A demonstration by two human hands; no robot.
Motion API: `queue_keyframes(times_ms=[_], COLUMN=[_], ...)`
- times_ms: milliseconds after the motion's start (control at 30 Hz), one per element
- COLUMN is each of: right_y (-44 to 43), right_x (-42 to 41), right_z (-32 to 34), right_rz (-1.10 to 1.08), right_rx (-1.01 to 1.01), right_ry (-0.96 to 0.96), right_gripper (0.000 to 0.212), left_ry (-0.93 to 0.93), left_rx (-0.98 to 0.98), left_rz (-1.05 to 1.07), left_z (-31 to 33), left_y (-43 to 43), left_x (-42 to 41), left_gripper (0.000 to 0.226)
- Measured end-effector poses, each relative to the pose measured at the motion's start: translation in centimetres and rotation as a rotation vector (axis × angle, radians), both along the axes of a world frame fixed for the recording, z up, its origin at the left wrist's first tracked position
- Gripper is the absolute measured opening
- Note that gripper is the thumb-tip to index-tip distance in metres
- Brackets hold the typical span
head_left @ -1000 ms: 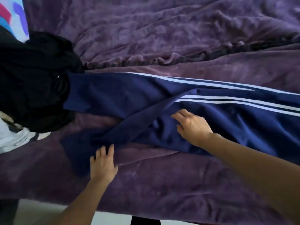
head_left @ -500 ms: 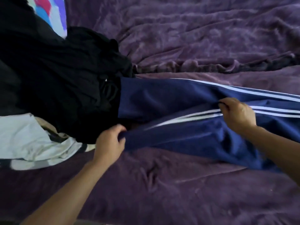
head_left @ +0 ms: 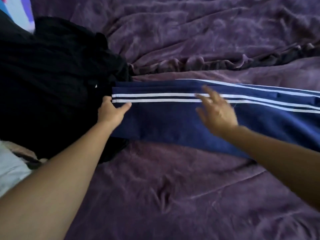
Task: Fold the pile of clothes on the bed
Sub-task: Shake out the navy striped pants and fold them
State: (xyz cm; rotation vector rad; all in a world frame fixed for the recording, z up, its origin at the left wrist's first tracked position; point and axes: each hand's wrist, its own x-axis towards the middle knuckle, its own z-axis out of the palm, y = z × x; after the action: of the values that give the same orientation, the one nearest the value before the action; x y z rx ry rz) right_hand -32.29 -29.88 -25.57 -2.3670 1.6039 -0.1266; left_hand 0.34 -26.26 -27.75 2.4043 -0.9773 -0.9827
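Nearest the camera lies bare purple bedspread, with both forearms reaching over it. Beyond, the navy track pants now lie flat across the bed, one leg stacked on the other with the white stripes nearly parallel; a second ago the near leg was splayed out crossways. The left hand grips the hem end of the top leg, thumb lying along the cloth just below the stripes. The right hand has let go of the stripe it pinched and hovers spread and blurred over the middle of the leg, grasping nothing. Lengthwise alignment looks done; smoothing, then folding crosswise, likely follows. Further left, the black clothes pile waits, touching the hems.
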Motion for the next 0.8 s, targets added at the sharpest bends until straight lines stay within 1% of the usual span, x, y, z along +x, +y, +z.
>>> queue_keyframes(times_ms=[67,133,233,333,367,433,533,600,633,700,800], right_y=[1.8,1.9,1.3,1.0,0.8,0.6,1.1,1.9,2.4,3.6,5.3], right_x=[0.9,1.5,1.9,1.0,0.4,-1.3,-5.8,-9.9,-11.9,-16.0,-21.4], right_z=[-2.1,-4.1,-5.6,-4.6,-3.9,-2.3,0.1,1.5,2.0,2.6,2.3], right_rz=[0.091,0.074,0.069,0.109,0.098,-0.020,-0.251,-0.368,-0.425,-0.531,-0.604], right_rx=[0.139,0.247,0.256,0.301,0.316,0.335,0.277,0.256,0.256,0.257,0.244], right_ry=[0.153,0.256,0.274,0.226,0.179,0.051,-0.076,-0.110,-0.121,-0.117,-0.055], right_gripper=[0.054,0.060,0.062,0.063,0.062,0.059,0.053,0.051,0.050,0.048,0.047], left_ry=[0.067,0.170,0.311,0.342,0.337,0.368,0.429,0.390,0.341,0.263,0.214], left_rx=[-0.058,-0.094,-0.125,-0.186,-0.211,-0.268,-0.329,-0.361,-0.365,-0.323,-0.195], left_rz=[0.076,0.181,0.250,0.263,0.235,0.128,-0.130,-0.329,-0.420,-0.536,-0.601], left_z=[-0.5,-0.8,-0.7,2.0,3.5,7.1,12.0,14.3,14.8,14.8,12.4], left_y=[0.2,-0.3,-0.8,-1.1,-1.4,-2.5,-4.3,-5.2,-5.5,-5.7,-5.4], left_x=[-0.8,-1.1,-1.0,-1.2,-1.6,-3.6,-9.4,-14.7,-17.5,-23.3,-30.9], left_gripper=[0.053,0.049,0.029,0.016,0.015,0.013,0.010,0.007,0.006,0.013,0.015])
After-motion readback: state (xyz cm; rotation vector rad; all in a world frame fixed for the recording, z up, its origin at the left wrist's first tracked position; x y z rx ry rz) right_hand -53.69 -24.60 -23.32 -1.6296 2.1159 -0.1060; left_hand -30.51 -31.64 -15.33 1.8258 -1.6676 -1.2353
